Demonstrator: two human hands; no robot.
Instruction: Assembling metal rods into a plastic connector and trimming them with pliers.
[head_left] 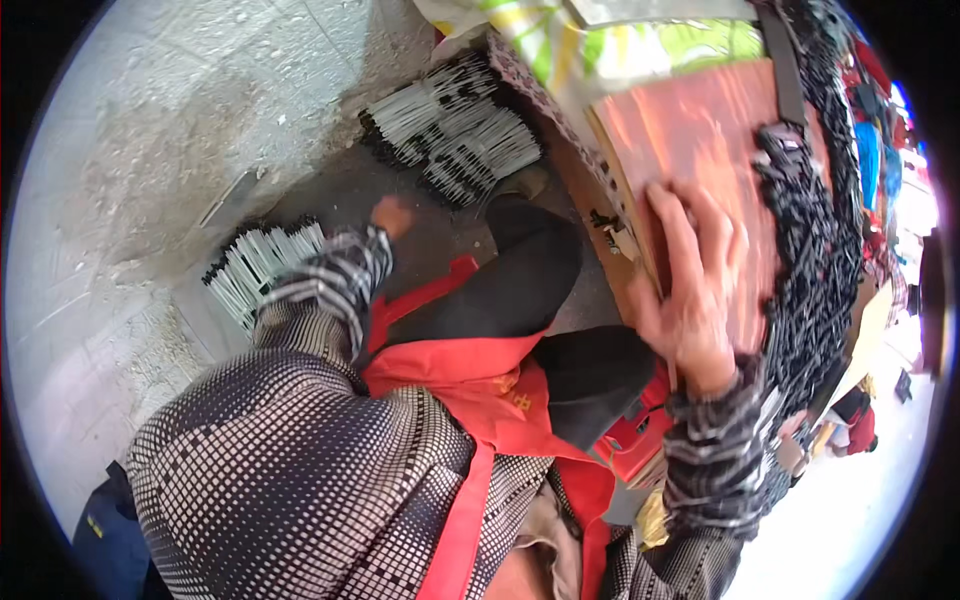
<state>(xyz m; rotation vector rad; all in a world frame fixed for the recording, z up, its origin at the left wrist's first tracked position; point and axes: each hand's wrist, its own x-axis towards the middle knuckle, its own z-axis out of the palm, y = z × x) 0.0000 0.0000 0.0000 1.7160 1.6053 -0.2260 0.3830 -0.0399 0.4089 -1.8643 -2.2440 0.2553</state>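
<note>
My right hand (690, 285) lies on the red-brown tabletop (690, 120), by its left edge. Its fingers are a bit apart, and I see nothing in it. My left hand (392, 215) is low, over the floor (430, 238). It is blurry, so I cannot tell if it is wide, narrow or holding something.

I think I am at the step of handling the sticks down low, with my right hand there to lean on. The next move, I guess, calls for my left hand to go gently to one pile and not push the sticks out of line.

Now I count, going outward. I have two hands. There are two piles of pale sticks with dark ends on the floor. The small pile (265, 260) is near my left sleeve (335, 285). The big pile (500, 150) is past my left hand, beside the tabletop's far left corner. The sticks are too many to count. One heap of black pieces (815, 250) runs along the tabletop's right edge. One flat bar (787, 75) is at its far right corner.
</note>
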